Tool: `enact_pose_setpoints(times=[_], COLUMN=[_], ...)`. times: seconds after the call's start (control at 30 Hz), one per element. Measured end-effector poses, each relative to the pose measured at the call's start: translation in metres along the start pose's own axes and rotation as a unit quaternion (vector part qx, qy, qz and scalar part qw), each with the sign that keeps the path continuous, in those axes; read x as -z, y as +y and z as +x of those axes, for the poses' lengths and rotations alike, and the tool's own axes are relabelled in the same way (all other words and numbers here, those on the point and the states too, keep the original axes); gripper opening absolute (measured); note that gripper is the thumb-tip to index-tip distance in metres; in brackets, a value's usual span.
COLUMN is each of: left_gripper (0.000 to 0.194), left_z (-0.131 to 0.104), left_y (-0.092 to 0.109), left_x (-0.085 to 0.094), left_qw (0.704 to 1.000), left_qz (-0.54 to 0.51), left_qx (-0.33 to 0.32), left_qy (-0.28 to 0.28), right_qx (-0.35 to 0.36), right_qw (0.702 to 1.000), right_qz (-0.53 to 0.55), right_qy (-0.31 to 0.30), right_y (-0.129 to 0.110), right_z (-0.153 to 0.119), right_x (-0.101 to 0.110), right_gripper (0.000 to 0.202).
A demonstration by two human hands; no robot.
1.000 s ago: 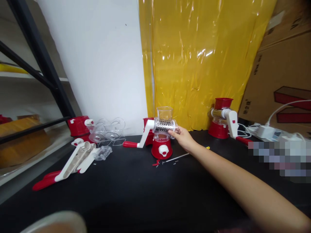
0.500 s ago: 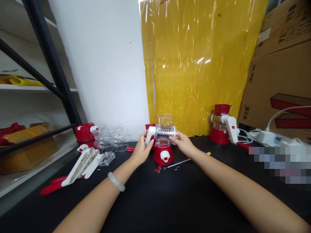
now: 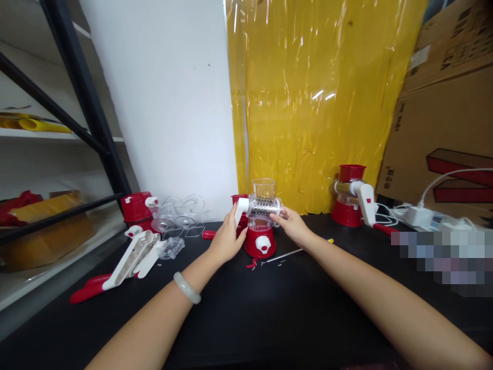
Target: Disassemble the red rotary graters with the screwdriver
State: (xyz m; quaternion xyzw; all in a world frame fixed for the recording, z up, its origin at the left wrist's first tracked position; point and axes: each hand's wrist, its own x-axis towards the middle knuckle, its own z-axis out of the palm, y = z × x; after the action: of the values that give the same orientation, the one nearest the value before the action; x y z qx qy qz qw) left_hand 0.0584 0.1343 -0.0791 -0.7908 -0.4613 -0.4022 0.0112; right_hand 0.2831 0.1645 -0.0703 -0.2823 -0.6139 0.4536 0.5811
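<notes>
A rotary grater (image 3: 264,206) stands upright on the black table, with a clear housing and hopper, a perforated metal drum inside and a red base (image 3: 260,241) with a white knob. My left hand (image 3: 227,235) is around the white crank handle (image 3: 242,206) at the grater's left side, fingers along it and thumb near the base; the handle's lower part is partly hidden. My right hand (image 3: 292,226) pinches the right end of the clear housing between thumb and fingers. A screwdriver (image 3: 285,254), small screws and a little red piece (image 3: 251,263) lie before the base.
To the left lie white crank handles with red grips (image 3: 123,262), clear plastic parts (image 3: 179,218) and a red base (image 3: 136,208). Another assembled grater (image 3: 348,198) stands at the right, near a power strip with white cables (image 3: 421,216). A cardboard box (image 3: 450,118) and shelving (image 3: 82,92) flank the table.
My left hand's fingers have straightened upward along the crank handle, and its thumb has moved down towards the base. My right hand stays at the housing's end. The view has shifted slightly.
</notes>
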Motion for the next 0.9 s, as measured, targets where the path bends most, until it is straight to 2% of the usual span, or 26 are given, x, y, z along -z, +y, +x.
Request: enact_pose_setpoints(times=[0.27,0.7,0.9], left_gripper=[0.081,0.082,0.082], left_z=[-0.0006,-0.0008,-0.0011], left_y=[-0.0016,0.0001,-0.0035], left_x=[0.0000,0.0007,-0.0005], left_qw=[1.000,1.000,1.000], left_qz=[-0.004,0.003,-0.006], left_qx=[-0.010,-0.003,-0.018], left_qy=[0.000,-0.008,0.003], right_qx=[0.013,0.012,0.013], right_qw=[1.000,1.000,1.000], right_qz=[-0.003,-0.012,-0.016], right_qy=[-0.001,-0.002,-0.001], right_y=[0.0068,0.0060,0.0050], right_z=[0.0010,0.0009,0.0005], right_x=[0.0020,0.0019,0.0015], right_gripper=[0.038,0.037,0.039])
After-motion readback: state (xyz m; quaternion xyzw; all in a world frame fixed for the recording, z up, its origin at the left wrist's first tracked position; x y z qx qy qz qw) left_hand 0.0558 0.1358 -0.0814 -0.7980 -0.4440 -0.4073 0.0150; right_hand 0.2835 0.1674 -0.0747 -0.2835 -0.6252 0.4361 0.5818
